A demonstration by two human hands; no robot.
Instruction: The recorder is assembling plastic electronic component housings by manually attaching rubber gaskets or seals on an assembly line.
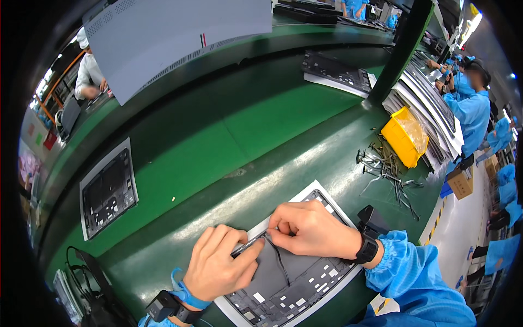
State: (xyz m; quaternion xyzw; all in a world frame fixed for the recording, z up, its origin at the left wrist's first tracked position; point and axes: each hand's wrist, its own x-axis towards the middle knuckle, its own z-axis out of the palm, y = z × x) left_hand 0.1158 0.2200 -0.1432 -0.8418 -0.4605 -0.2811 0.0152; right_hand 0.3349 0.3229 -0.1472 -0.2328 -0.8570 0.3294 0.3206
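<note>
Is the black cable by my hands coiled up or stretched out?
Stretched out: the black cable runs in a gentle curve over the dark panel, with no loops showing.

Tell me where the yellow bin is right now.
In the head view, the yellow bin is at the right of the green bench, between the panel stack and the loose metal pieces.

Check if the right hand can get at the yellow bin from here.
Probably yes: nothing tall seems to stand between the right hand and the yellow bin, though loose thin pieces lie beside the bin and the hand is over the dark panel.
</note>
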